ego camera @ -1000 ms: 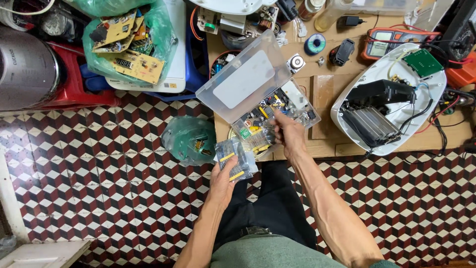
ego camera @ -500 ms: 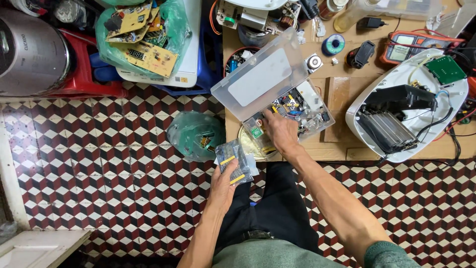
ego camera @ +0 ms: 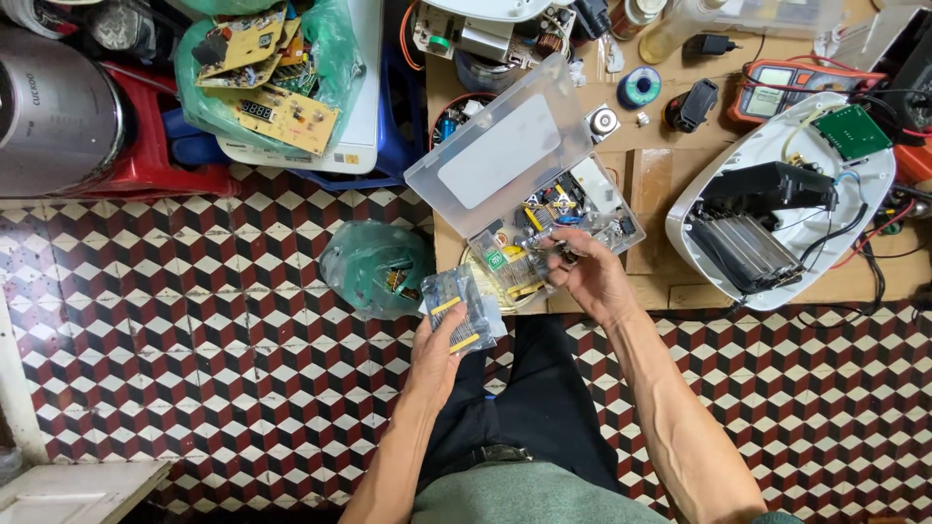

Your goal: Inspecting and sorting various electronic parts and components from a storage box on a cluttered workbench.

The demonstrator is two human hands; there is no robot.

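Nearest, over the lap and off the worktop's front edge: left hand (ego camera: pixel 439 347) closed around a small clear packet of taped components (ego camera: pixel 460 309), yellow strips showing through. Judged light, limp and slick in its film, with thin leads inside likely to bend; best pinched flat across the middle or by a sealed edge rather than squeezed.

Just beyond, at the worktop's front-left corner: right hand (ego camera: pixel 588 278) with fingertips narrowed on a tiny part, too small to identify, at the near rim of an open clear plastic box (ego camera: pixel 573 209). Box stood crammed with loose small electronic parts, lid (ego camera: pixel 500 147) tipped up and back. Probably light and stiff but easily slid or tipped at that edge; steadying by the rigid base wall looked wiser than by the lid.

Left of the corner, on the tiled floor: a green plastic bag (ego camera: pixel 374 267).

Farther right on the worktop: an opened white appliance shell (ego camera: pixel 748 165). Toward the far edge: a solder spool (ego camera: pixel 638 86) and an orange multimeter (ego camera: pixel 791 85).
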